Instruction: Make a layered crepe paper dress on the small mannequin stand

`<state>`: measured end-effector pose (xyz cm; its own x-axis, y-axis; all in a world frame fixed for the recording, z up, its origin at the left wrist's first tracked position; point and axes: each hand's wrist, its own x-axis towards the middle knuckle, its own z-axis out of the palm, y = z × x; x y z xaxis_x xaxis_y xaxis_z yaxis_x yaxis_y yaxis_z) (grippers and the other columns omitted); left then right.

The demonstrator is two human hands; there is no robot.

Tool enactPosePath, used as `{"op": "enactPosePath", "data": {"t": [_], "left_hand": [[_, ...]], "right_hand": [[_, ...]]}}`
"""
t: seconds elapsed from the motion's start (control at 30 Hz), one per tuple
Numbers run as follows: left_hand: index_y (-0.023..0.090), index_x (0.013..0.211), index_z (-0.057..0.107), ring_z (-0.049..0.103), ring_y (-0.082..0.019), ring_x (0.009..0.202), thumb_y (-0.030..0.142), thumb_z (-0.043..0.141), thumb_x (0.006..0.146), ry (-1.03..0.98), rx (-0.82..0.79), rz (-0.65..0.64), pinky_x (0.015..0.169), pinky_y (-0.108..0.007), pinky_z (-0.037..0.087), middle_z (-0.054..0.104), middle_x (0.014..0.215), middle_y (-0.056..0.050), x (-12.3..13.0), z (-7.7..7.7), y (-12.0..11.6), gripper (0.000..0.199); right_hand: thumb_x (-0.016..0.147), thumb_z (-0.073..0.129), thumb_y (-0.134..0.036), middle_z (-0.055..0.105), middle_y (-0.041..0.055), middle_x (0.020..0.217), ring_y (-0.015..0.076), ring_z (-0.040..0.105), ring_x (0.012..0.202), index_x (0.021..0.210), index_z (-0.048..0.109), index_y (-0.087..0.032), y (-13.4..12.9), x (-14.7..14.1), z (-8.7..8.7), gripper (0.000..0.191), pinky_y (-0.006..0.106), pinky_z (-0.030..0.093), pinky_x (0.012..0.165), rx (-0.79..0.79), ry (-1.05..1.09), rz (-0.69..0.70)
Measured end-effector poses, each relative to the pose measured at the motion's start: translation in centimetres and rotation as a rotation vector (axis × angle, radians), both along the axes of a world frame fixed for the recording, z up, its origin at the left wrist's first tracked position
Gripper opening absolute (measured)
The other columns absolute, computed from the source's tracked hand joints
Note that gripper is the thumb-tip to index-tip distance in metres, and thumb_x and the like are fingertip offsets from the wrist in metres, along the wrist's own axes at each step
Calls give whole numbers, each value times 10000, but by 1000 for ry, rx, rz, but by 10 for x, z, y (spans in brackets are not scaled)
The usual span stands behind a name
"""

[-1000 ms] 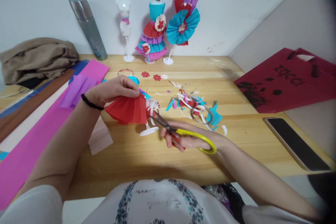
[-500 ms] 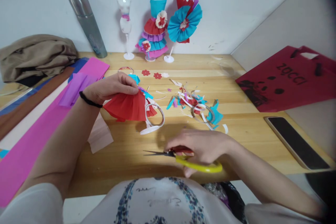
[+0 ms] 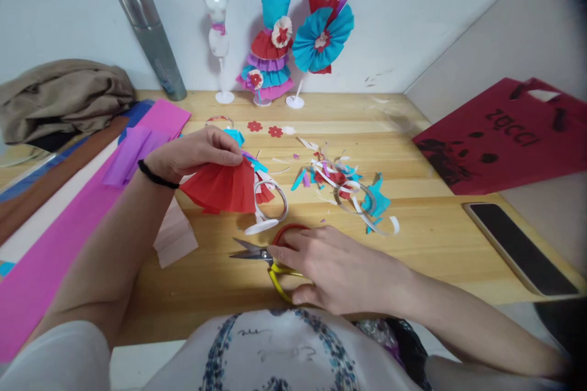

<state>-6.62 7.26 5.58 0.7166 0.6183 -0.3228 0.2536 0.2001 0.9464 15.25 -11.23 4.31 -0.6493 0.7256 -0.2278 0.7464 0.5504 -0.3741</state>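
My left hand [image 3: 208, 149], closed in a pinch, holds the gathered top edge of a red pleated crepe paper piece [image 3: 220, 189]. Just right of the paper stand a roll of tape [image 3: 285, 204] and a white round base [image 3: 260, 226], like those of the dress forms; what joins this base is mostly hidden. My right hand [image 3: 321, 263] is low over the table with its fingers around the handles of scissors [image 3: 257, 252]. One handle is yellow, the other red, and the blades are parted, pointing left. A pale paper piece [image 3: 177, 235] lies below the red paper.
Paper scraps [image 3: 330, 177] surround another tape roll [image 3: 372, 198]. Along the wall stand a bottle [image 3: 156, 49], a bare dress form [image 3: 217, 30] and two paper-dressed forms [image 3: 270, 55]. Paper strips [image 3: 59, 244] cover the left. A red bag [image 3: 499, 140] and phone [image 3: 520, 250] are right.
My right hand has moved left and slightly forward with the scissors, whose blades and handles have spread apart. My left hand stays in place on the red paper.
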Motion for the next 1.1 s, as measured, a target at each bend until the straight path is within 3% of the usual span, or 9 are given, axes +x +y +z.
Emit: {"op": "enactPosePath", "data": {"t": [0.07, 0.17, 0.23, 0.4, 0.63, 0.77, 0.87, 1.0, 1.1], "left_hand": [[128, 654, 723, 562, -88, 527, 226, 869, 624, 1, 12, 2, 521, -184, 445, 670, 594, 0, 0, 0, 0, 179], [126, 659, 725, 568, -93, 526, 244, 860, 630, -1, 25, -9, 499, -182, 431, 680, 610, -9, -1, 0, 0, 182], [123, 653, 723, 557, -87, 516, 259, 849, 635, -4, 37, -25, 481, -176, 413, 676, 604, -6, -1, 0, 0, 186], [121, 679, 719, 562, -75, 533, 238, 800, 683, -20, 29, -50, 523, -167, 432, 673, 616, 19, -2, -2, 1, 143], [120, 672, 736, 567, -90, 528, 239, 852, 641, -37, -2, -36, 514, -178, 441, 683, 611, 0, -2, -2, 3, 169], [120, 650, 735, 557, -76, 508, 222, 875, 612, -21, -3, -21, 488, -163, 424, 677, 594, 0, -2, 0, 2, 178], [122, 645, 739, 569, -80, 515, 218, 886, 589, -22, -10, -4, 486, -160, 426, 686, 597, -3, -1, 1, 1, 183], [118, 627, 739, 558, -74, 505, 225, 889, 585, -10, -12, 4, 478, -154, 422, 676, 578, -3, 0, 2, 0, 190], [119, 626, 742, 557, -74, 500, 236, 891, 591, -1, -20, 0, 470, -152, 420, 676, 578, -4, 1, 2, -2, 193]], "right_hand": [[851, 672, -303, 718, 73, 830, 181, 626, 708, 858, 706, -158, 8, -2, 0, 150, 284, 363, 607, -58, 88, -65], [903, 602, -246, 657, 11, 655, 106, 533, 574, 777, 711, -159, 31, -4, -10, 188, 256, 331, 585, -52, 301, -381], [863, 643, -236, 608, -13, 606, 85, 469, 538, 734, 713, -152, 51, -8, -20, 169, 252, 301, 562, -75, 341, -507], [816, 686, -293, 440, -58, 505, 64, 360, 490, 575, 654, -150, 81, -20, -34, 281, 258, 255, 516, -260, 344, -466], [723, 646, -101, 422, -61, 507, 68, 370, 519, 500, 552, -159, 83, -21, -42, 249, 254, 261, 538, -308, 462, -389], [794, 589, -188, 346, -58, 503, 84, 316, 518, 479, 431, -196, 80, -11, -44, 353, 262, 250, 526, -294, 537, -426], [824, 577, -296, 349, -52, 503, 90, 309, 504, 497, 374, -217, 73, -1, -42, 394, 261, 253, 511, -300, 635, -502], [798, 606, -489, 464, -32, 510, 96, 378, 485, 560, 488, -213, 64, 18, -28, 383, 262, 284, 499, -290, 756, -607], [821, 588, -488, 514, -13, 544, 104, 410, 493, 601, 531, -209, 72, 36, -11, 361, 263, 310, 508, -128, 779, -699]]}}
